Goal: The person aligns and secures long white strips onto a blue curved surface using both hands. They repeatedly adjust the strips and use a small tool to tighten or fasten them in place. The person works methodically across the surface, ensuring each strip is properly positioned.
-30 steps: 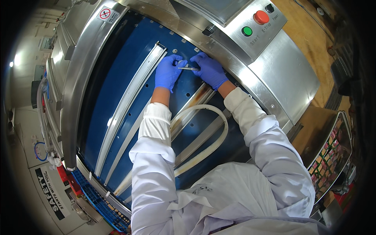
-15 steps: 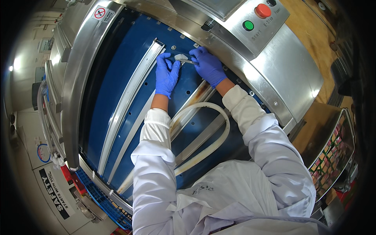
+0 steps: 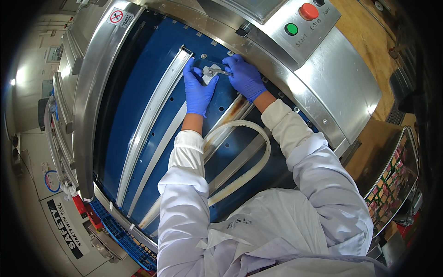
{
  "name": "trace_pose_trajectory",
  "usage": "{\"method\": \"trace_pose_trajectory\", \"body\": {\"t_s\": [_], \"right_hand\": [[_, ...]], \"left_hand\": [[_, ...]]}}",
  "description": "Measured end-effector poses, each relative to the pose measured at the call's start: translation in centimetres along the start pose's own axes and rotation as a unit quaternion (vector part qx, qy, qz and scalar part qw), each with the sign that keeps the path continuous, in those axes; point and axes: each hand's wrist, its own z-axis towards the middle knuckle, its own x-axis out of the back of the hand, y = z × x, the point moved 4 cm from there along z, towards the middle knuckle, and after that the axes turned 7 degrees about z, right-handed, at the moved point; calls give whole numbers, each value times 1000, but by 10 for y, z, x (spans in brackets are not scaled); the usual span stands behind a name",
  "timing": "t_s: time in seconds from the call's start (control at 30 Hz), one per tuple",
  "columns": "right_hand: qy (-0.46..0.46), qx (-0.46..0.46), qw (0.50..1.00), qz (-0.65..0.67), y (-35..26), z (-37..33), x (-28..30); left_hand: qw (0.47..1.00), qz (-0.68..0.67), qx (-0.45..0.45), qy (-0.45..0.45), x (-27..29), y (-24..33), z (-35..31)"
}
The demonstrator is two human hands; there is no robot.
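My blue-gloved left hand (image 3: 198, 94) pinches a small white piece (image 3: 212, 79), its thumb and fingers at the piece's sides; I cannot make out its kind. In my right hand (image 3: 247, 79), also gloved, is a slim silver metal tool (image 3: 223, 72). The tool points left, with its tip over the white piece. Both hands are above the far part of a blue machine bed (image 3: 124, 106). Below them a long off-white flexible strip (image 3: 266, 150) curls in a loop. Near its upper part lies a metal bar (image 3: 235, 110) with brown scorch-like stains.
A long metal rail (image 3: 154, 111) and a thinner pale strip (image 3: 161, 150) run along the bed. Stainless steel frames (image 3: 90, 87) border it. A panel with a red button (image 3: 308, 11) and a green button (image 3: 291, 29) stands at the back right. Blue crates (image 3: 113, 226) are lower left.
My left hand has shifted slightly right and down, and the white piece has turned to show more of its flat face. The metal tool now reaches over it. My right hand has barely moved.
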Motion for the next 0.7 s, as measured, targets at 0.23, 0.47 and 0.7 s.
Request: {"method": "trace_pose_trajectory", "body": {"t_s": [0.23,0.47,0.7], "right_hand": [[12,21,1000,-6,0,0,-2],[28,41,999,13,-6,-3,0],[-33,36,998,-33,-6,-5,3]], "left_hand": [[982,135,-109,74,3,11,-1],[989,121,-58,55,-3,12,6],[993,76,-92,-23,-4,19,16]]}}
